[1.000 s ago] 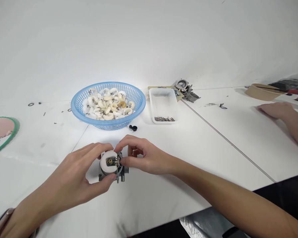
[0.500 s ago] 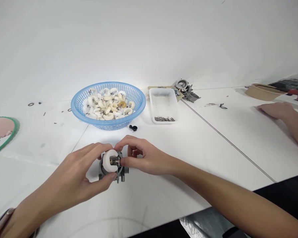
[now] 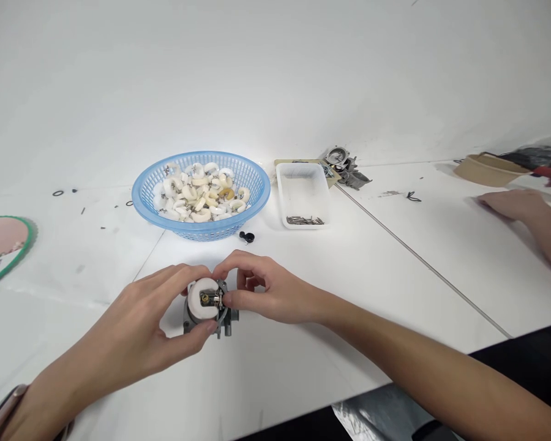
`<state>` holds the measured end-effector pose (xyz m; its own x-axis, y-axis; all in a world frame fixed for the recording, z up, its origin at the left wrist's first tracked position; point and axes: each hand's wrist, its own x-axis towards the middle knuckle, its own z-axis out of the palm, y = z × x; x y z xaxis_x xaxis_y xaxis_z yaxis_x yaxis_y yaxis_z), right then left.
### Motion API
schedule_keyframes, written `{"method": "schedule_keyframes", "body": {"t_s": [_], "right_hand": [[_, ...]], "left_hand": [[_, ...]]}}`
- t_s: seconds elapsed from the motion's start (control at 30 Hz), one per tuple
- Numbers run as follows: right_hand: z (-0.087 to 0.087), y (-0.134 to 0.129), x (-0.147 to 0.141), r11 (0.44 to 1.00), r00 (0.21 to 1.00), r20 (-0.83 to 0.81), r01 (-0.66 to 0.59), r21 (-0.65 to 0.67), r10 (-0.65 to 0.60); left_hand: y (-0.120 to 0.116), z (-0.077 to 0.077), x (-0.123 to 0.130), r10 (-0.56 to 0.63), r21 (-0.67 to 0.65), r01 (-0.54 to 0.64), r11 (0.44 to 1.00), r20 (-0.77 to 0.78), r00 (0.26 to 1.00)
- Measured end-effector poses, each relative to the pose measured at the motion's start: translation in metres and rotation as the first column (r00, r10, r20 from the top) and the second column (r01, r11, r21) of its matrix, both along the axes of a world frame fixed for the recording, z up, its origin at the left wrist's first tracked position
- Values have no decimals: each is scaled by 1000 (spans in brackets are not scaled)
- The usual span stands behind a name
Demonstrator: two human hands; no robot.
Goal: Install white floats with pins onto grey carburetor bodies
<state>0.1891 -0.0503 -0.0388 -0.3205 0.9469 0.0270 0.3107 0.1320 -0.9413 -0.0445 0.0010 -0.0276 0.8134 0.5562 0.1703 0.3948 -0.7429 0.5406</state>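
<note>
One white float [image 3: 194, 300] now lower

Carburetor [image 3: 222, 317] partly hidden, green-rimmed disc [image 3: 2, 248] cropped

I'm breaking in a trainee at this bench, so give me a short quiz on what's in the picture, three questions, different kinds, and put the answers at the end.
1. Multiple choice: What fills the blue basket?
A) Black rings
B) C-shaped pieces
C) Folded cloths

2. True or false: The right hand is inside the blue basket.

3. Fill in the colour: The thin metal pins lie in the ____ tray just to the right of the blue basket.

Key:
1. B
2. False; its fingers are at the grey metal part.
3. White
</note>
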Motion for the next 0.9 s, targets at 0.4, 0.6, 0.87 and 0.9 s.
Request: {"method": "schedule_keyframes", "body": {"t_s": [0.4, 0.6, 0.87, 0.9], "right_hand": [[1, 0, 0, 1000, 1000, 10, 2, 6, -2], [0, 0, 0, 1000, 1000, 10, 1, -8, -1], [0, 0, -1, 1000, 1000, 15, 4, 6, -4], [0, 0, -1, 1000, 1000, 15, 4, 6, -4]], "left_hand": [[0, -1, -1, -1, 17, 1, 1000, 11, 1000], [1, -2, 0, -7, 6, 7, 1000, 6, 1000], [0, 0, 0, -13, 24, 12, 1000, 18, 1000], [0, 0, 0, -14, 18, 14, 1000, 18, 1000]]}}
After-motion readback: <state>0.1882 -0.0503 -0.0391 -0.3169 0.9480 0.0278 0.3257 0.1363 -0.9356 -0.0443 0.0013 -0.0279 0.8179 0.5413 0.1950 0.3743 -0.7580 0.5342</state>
